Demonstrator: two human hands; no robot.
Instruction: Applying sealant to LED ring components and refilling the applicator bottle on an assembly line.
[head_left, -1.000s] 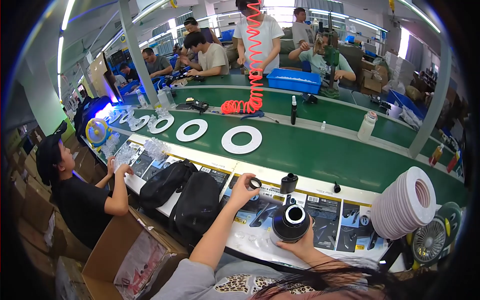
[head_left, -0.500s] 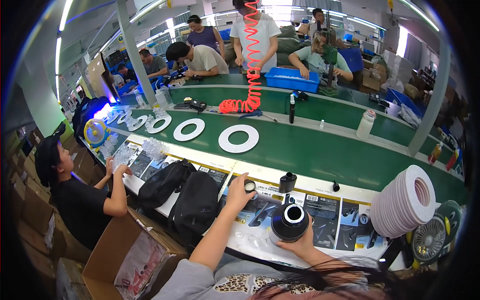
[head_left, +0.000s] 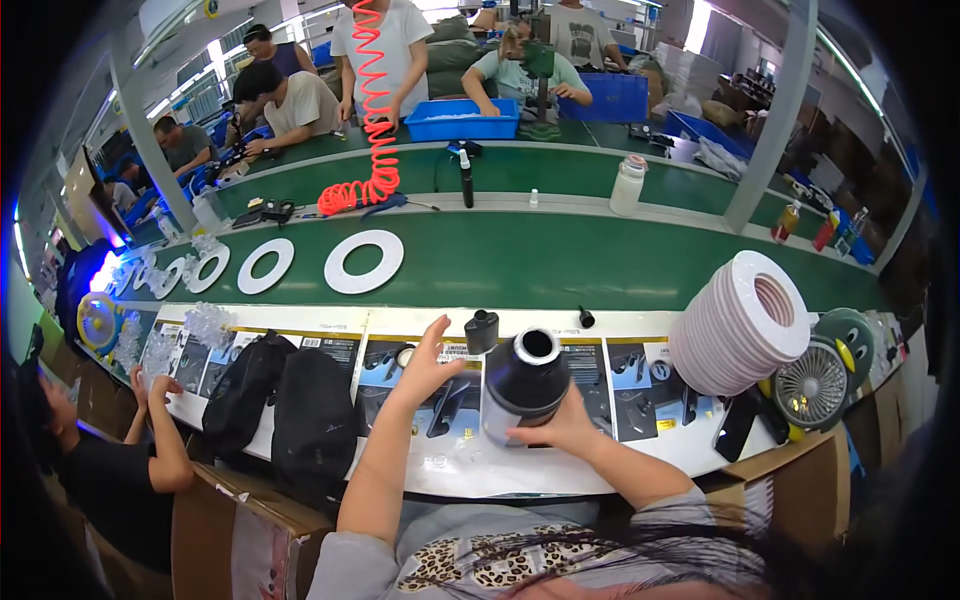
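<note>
Right grip [head_left: 560, 420]: clasping the black vessel [head_left: 525, 385] around its lower side, looking pretty snug tbh
Vessel spot: sitting over the middle of the desk [head_left: 460, 472], pointing its open pale-rimmed neck upward; touching the desktop or not, can't tell
Left grip [head_left: 428, 372]: hanging released, spreading its fingers just beside the small round piece [head_left: 405, 356]
Small round piece: lying on the desk, just left of those fingers
Behind the vessel: showing a black oval part [head_left: 482, 332] to the left and a little black nozzle [head_left: 586, 317] to the right
Desktop: carrying printed sheets [head_left: 632, 375], plus two black bags [head_left: 315, 410] slumping on the left
Right end: propping up a tilted stack of white rings [head_left: 735, 325] next to a round fan [head_left: 812, 383]
Green belt [head_left: 520, 265]: stretching across behind, carrying flat white discs [head_left: 394, 262] with big holes
Co-worker on the left [head_left: 118, 500]: holding both hands right by some clear plastic bits [head_left: 157, 355]
</note>
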